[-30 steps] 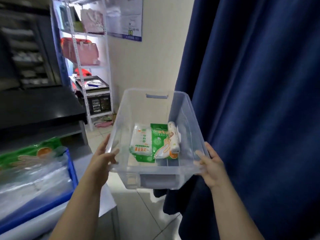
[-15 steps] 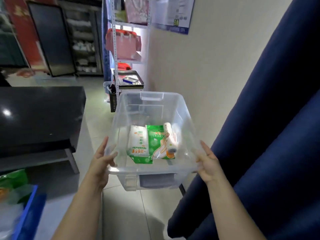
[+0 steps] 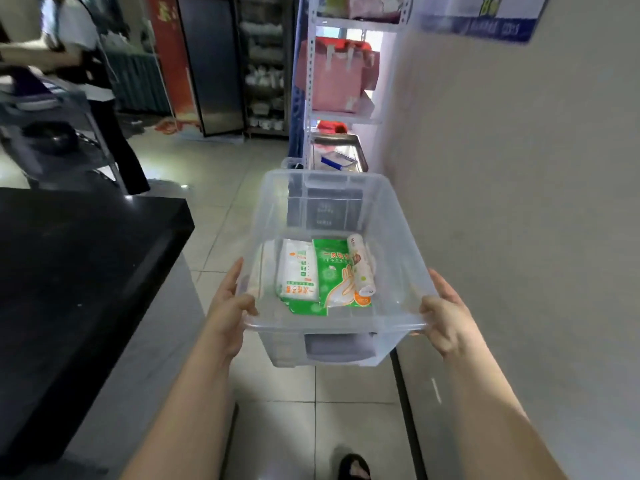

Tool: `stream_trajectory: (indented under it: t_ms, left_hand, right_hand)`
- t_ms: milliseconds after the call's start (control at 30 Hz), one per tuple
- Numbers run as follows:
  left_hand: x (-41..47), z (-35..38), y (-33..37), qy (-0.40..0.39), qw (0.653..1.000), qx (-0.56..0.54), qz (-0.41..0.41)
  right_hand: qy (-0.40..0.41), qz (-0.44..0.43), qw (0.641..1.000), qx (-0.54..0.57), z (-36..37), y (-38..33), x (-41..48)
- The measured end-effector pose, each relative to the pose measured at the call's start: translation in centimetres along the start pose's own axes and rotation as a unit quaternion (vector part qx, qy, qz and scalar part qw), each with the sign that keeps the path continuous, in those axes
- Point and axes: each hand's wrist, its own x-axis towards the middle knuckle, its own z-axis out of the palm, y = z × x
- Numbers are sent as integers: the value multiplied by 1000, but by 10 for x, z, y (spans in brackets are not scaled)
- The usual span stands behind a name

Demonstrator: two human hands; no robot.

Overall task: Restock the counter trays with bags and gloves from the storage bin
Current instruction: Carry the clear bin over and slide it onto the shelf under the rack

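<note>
We held the clear bin [image 3: 391,237] over the floor beside the table [image 3: 69,271] | left grip [image 3: 228,317] and right grip [image 3: 446,320] clamped its near rim | inside lay a white pack [image 3: 298,271], green glove pack [image 3: 334,282], bag roll [image 3: 362,265]

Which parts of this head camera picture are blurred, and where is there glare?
Head view: the poster top right and the other person top left are smeared by motion; the clear bin and its green packet stay fairly sharp; small glare spots shine on the black counter.

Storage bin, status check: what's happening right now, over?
Left hand and right hand grip the clear bin by its rim. Glove packs inside. Aisle ahead open; black counter at left.
</note>
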Motion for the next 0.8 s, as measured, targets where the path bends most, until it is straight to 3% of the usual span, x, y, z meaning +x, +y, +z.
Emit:
stream_trajectory:
  t_ms: [233,500,800]
  left_hand:
    - [148,39,17,82,996,-27,3]
    - [334,35,61,164,986,-38,4]
    - [578,-11,118,177,983,-43,-12]
  right_hand:
    - [-101,28,994,-12,48,-38,205]
    - [-129,57,990,-3,160,-47,418]
    - [-118,87,989,15,312,-48,628]
